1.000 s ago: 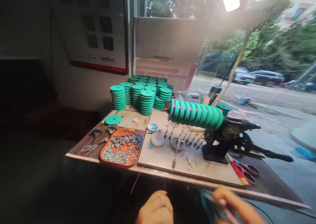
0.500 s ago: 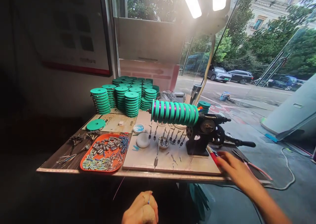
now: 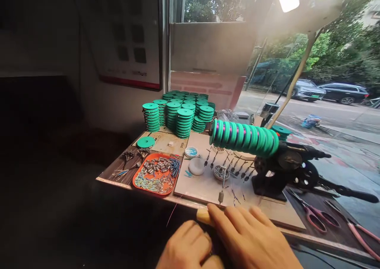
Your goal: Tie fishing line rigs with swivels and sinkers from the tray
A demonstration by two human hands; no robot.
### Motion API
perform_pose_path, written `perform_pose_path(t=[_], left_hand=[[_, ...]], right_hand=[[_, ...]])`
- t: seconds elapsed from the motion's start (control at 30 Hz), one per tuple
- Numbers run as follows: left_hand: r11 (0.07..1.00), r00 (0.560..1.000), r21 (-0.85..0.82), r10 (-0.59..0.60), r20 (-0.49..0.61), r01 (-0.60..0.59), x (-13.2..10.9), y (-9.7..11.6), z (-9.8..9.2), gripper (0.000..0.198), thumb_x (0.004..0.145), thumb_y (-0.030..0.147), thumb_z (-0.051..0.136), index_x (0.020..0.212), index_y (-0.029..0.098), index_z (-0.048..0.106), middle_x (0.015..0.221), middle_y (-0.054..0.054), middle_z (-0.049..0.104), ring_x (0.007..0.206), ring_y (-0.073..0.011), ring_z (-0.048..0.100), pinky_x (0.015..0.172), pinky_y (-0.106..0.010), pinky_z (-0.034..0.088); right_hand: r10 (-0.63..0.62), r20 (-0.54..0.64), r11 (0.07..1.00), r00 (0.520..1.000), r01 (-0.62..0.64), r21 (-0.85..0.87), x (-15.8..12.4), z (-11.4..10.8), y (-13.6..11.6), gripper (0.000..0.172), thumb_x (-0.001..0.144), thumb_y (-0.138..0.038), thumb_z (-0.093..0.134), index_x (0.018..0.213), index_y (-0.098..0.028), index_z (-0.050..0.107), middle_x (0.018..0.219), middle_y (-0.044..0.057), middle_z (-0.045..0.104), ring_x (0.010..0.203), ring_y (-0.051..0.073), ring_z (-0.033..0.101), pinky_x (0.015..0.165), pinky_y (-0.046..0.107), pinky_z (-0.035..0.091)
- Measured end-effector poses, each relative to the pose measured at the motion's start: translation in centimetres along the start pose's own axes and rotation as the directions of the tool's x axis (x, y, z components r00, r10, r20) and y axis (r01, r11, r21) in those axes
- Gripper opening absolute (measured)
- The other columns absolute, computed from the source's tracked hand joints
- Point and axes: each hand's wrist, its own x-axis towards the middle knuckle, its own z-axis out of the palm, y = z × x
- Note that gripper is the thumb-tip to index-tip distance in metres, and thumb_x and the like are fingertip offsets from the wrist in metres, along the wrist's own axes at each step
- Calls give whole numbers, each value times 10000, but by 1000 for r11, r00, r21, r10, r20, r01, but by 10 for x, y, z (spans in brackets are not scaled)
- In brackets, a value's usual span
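Low in the view, below the table's front edge, my left hand [image 3: 188, 246] is closed, with what its fingers pinch hidden. A thin pink line [image 3: 173, 213] rises beside it. Just to its right, my right hand [image 3: 245, 233] is closed round a small pale yellowish piece [image 3: 204, 215] that sticks out past its fingertips. The two hands are close together. Beyond them on the pale board [image 3: 190, 186] lie a grey weight [image 3: 221, 197] on a swivel chain, a white round lump [image 3: 196, 166] and a bowl of small metal parts [image 3: 221, 173].
An orange tray [image 3: 137, 182] of weights and small tubes is at the left. Green spools [image 3: 184, 122] stand stacked behind. A black winder [image 3: 292, 160] carries a row of green spools [image 3: 243, 137]. Scissors [image 3: 316, 217] and pliers [image 3: 356, 229] lie at the right.
My right hand has come from beside the winder's base to my left hand, bringing the held piece. The view has turned, so the table things appear shifted, and the scissors show more fully.
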Motion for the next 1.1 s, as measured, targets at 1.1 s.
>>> perform_pose_path(t=[1.1], left_hand=[[722,805,-378,-580,126,580,9,12,25,204,529,35,438,619,198,353,632,4,444,612,-147,445,557,-255,369]], right_hand=[[219,179,975,959,-211,-61,82,12,20,483,931,-269,244,626,-178,608,555,53,651,501,161,612,472,253,201]])
